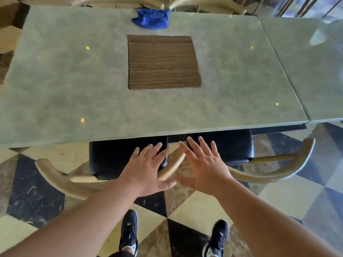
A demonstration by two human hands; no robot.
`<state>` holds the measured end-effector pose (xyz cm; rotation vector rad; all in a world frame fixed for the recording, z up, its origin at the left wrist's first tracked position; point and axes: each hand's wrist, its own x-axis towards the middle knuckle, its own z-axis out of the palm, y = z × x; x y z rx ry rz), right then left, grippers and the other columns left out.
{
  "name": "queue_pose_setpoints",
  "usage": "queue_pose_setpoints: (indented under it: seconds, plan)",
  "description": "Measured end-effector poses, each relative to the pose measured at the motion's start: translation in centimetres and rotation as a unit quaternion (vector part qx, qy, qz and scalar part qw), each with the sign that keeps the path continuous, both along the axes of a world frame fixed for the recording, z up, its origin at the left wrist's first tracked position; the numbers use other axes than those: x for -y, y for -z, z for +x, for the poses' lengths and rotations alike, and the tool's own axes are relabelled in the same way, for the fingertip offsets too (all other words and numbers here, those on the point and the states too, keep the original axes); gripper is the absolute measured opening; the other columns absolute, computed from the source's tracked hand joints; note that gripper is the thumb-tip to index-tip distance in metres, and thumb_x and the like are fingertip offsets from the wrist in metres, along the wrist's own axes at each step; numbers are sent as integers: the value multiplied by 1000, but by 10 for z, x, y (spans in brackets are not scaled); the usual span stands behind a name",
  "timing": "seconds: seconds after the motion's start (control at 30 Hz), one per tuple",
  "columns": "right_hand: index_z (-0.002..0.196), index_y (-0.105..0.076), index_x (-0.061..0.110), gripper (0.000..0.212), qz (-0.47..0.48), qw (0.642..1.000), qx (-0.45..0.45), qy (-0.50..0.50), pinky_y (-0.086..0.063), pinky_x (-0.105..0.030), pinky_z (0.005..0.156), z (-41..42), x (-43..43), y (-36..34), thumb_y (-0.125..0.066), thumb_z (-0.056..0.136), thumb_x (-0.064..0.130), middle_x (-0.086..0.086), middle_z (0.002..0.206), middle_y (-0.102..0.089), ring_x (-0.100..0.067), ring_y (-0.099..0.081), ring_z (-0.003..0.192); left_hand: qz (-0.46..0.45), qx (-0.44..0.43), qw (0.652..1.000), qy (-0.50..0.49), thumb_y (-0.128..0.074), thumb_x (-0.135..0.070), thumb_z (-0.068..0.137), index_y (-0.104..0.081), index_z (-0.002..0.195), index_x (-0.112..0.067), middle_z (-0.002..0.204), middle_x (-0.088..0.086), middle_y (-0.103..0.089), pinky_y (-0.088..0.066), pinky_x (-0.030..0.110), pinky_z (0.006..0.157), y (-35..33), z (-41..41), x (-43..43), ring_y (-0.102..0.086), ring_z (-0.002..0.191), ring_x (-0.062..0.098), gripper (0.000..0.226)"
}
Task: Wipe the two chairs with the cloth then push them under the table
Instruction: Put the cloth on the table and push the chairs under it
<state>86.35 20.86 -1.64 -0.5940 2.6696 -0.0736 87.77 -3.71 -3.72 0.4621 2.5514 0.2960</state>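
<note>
Left hand (146, 169) and right hand (204, 164), fingers spread and empty, hover above the adjoining backrest ends of left chair (115, 156) and right chair (232, 147). Seats lie ahead, partly under the table (74, 89); cloth (151, 18) at its far edge.

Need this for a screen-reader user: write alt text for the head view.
A person's left hand and right hand, fingers spread, reach over the wooden backs of the left chair and right chair, whose black seats sit partly under a grey table. A blue cloth lies crumpled at its far edge.
</note>
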Motion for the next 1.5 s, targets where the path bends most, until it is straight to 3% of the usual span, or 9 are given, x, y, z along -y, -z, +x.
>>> queue_pose_setpoints:
  seconds: [0.43,0.63,0.7,0.73,0.8,0.9,1.17,1.3,1.5]
  plan:
    - [159,29,43,119,41,999,25,-11,8,-65,126,-14,-319,28,-23,73,106,1,176,13,-36,15,161,-56,-13,997,51,-37,-108,63,32,159,-44,172,-3,34,17,62,125,39,-19,-323,26,161,27,135]
    - [156,32,47,138,86,986,124,-71,-5,-64,128,-55,-351,52,-47,59,107,2,177,3,-39,-1,162,-133,96,985,56,-65,-82,75,-5,169,-46,179,-5,6,-3,71,128,43,-38,-362,4,165,32,117]
    - [162,5,53,125,97,977,176,-74,-34,-60,120,-58,-345,57,-51,60,100,9,169,-32,-34,-34,153,-119,145,982,40,-66,-60,79,-48,152,-46,161,-9,-46,-36,63,119,42,-42,-365,-40,151,36,77]
    - [158,-22,55,112,105,974,191,-66,-50,-51,104,-59,-343,57,-50,59,98,12,150,-56,-28,-55,134,-109,158,981,38,-64,-53,77,-63,132,-42,133,-9,-67,-53,52,99,42,-43,-365,-63,125,32,56]
    - [120,-64,45,84,127,970,192,-72,-57,-38,75,-62,-342,55,-44,58,98,16,98,-68,-16,-65,90,-97,165,980,44,-62,-47,74,-66,104,-35,90,-11,-67,-47,35,61,40,-45,-365,-64,80,18,32]
    - [92,-61,38,72,141,964,209,-90,-47,-34,62,-65,-338,54,-41,58,97,14,80,-60,-13,-57,76,-88,171,980,50,-60,-48,72,-58,92,-35,82,-11,-61,-39,33,57,38,-47,-363,-54,71,13,24]
    - [100,-53,41,46,165,944,264,-107,-49,-34,67,-64,-332,46,-49,70,75,15,87,-60,-14,-59,84,-138,279,947,83,-63,-57,64,-57,123,-32,93,-7,-62,-43,36,58,27,-60,-352,-60,81,21,64]
    - [105,-55,39,32,177,932,296,-113,-57,-40,81,-68,-327,42,-50,74,43,12,96,-63,-18,-62,90,-137,265,950,93,-58,-36,73,-62,86,-23,85,0,-68,-51,36,59,24,-59,-346,-66,74,23,19]
    - [104,-62,37,30,165,943,266,-111,-59,-39,77,-82,-343,32,-49,79,46,14,91,-64,-13,-61,82,-133,223,959,113,-53,-30,75,-69,79,-21,78,-1,-68,-45,33,53,15,-72,-355,-65,68,22,18]
